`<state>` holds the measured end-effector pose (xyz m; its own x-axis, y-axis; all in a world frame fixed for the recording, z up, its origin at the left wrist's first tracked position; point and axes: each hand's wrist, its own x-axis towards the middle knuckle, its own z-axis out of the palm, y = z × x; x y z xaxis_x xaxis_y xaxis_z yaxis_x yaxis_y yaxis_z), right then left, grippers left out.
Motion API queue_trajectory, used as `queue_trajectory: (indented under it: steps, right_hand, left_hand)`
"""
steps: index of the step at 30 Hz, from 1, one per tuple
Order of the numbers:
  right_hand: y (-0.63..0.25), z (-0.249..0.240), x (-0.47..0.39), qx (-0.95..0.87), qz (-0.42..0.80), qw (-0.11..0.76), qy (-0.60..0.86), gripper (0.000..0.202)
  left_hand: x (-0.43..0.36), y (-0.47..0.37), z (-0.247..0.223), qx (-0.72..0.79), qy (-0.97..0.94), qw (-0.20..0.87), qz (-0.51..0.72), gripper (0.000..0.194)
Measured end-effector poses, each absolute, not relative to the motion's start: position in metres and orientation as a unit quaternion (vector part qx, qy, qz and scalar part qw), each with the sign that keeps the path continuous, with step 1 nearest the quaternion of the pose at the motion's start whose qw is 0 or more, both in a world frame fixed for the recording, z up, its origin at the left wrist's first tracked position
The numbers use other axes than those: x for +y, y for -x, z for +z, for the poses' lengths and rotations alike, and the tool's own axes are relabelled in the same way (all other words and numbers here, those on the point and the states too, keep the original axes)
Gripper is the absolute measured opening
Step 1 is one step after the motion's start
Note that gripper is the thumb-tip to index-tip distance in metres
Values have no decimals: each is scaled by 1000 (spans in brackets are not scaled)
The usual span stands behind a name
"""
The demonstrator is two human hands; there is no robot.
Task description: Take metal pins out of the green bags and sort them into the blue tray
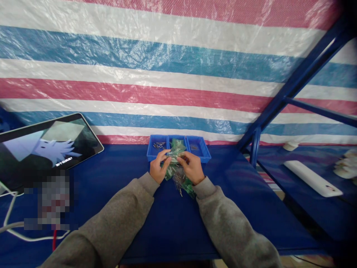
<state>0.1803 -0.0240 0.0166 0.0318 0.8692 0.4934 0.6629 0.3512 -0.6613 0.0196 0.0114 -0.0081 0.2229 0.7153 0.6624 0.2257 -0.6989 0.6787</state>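
Between my two hands is a small clear plastic bag (173, 158) with green on it; its contents are too small to make out. My left hand (158, 168) pinches its left side, and my right hand (193, 168) pinches the right side. Just behind my fingers stands a blue three-compartment tray (205, 155). Thin metal pieces (158, 145) lie in its left compartment, green plastic bags (177, 143) in the middle one, and a few small bits (194, 147) in the right one. Below my hands, a pile of thin metal pieces (179, 183) rests with more green plastic (189, 187) on the table.
The blue table (167, 230) runs up to a striped plastic sheet (167, 74). At left stand a tablet-like screen (55, 145) and white cables (16, 235). A blue metal frame (279, 96) rises at right, beyond which a long white object (312, 178) lies on another blue surface.
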Motion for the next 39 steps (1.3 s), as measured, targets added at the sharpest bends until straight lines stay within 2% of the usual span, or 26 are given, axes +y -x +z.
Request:
queue_trajectory:
  steps: [3, 6, 11, 14, 21, 23, 27, 34, 39]
  right_hand:
    - [-181, 18, -25, -694, 73, 427, 575, 28]
    - [-181, 20, -25, -700, 59, 411, 581, 31]
    - [-180, 20, -26, -688, 90, 439, 571, 38]
    - [-179, 19, -27, -686, 103, 450, 563, 43]
    - [-177, 27, -32, -666, 109, 514, 529, 35]
    - [-177, 27, -32, -686, 124, 505, 509, 36]
    - [-177, 20, -28, -692, 120, 472, 534, 27]
    - [-178, 16, -27, -689, 130, 466, 540, 27]
    - [-180, 18, -29, -689, 126, 493, 516, 37]
  left_hand:
    - [11, -20, -9, 313, -736, 230, 555, 35]
    - [11, -18, -7, 296, -742, 176, 576, 24]
    - [15, -15, -6, 259, -785, 73, 558, 26]
    - [18, -15, -8, 259, -794, 50, 547, 21]
    - [18, -14, -9, 295, -785, 77, 539, 18]
    - [17, -14, -8, 306, -779, 99, 538, 21]
    - [13, -14, -6, 285, -784, 133, 535, 20]
    - [12, -17, -5, 329, -770, 137, 529, 21]
    - [20, -18, -10, 354, -742, 232, 520, 26]
